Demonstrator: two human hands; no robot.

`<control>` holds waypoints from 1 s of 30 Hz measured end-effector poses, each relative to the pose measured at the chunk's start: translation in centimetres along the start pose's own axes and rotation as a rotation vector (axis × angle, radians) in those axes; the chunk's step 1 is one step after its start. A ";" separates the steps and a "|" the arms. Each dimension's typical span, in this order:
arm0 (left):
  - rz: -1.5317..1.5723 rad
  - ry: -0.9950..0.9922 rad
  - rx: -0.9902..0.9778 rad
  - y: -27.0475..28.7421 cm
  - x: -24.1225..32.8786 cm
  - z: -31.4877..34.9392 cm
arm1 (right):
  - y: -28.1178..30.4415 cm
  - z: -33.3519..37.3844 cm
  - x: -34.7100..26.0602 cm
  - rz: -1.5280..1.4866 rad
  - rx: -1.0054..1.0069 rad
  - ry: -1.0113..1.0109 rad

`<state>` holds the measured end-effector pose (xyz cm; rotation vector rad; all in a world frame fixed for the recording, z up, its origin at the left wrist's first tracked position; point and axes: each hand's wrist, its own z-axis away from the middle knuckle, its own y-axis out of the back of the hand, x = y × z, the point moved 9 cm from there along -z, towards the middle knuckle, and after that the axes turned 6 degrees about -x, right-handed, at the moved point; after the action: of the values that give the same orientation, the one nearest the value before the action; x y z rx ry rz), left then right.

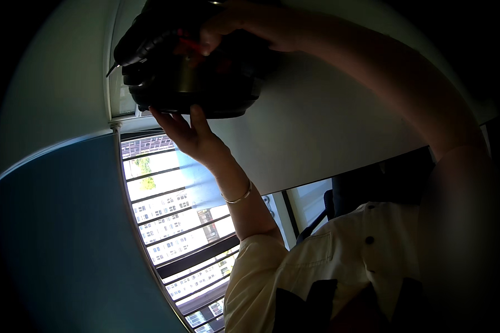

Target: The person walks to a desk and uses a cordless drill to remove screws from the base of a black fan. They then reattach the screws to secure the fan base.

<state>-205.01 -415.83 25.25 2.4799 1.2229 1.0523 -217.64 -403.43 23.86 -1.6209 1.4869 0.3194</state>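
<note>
A bulky black rounded appliance (189, 83), with a dark ribbed part at its left and red parts on its front, is held up at the top of the view. It is too dark to tell its exact kind. My left hand (197, 136) supports its underside from below, thumb and fingertips pressed to the bottom edge. My right hand (233, 28) reaches over from the right, fingers bent around the upper part near a red piece (189, 43). Shadow hides some of those fingers. A bracelet (238, 193) circles my left wrist.
Left of my left arm is a barred window (172, 216) with buildings outside. A blue panel (61, 233) fills the lower left, below a pale wall (55, 83). Behind my arms stretches a broad pale surface (328, 122); a dark chair-like shape (366, 186) stands beyond its edge.
</note>
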 end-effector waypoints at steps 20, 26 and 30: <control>-0.046 -0.005 0.000 0.0 0.3 1.3 | 0.5 0.6 -0.5 -0.033 0.083 0.019; -0.064 -0.012 -0.006 -0.5 0.5 1.2 | 0.5 -0.9 0.7 0.053 -0.046 0.097; -0.009 0.001 -0.001 -0.7 0.5 1.4 | 1.1 -1.4 1.5 -0.246 0.100 -0.073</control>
<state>-204.26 -414.82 24.19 2.4706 1.2331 1.0524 -218.77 -405.33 23.20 -1.6718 1.2144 0.1620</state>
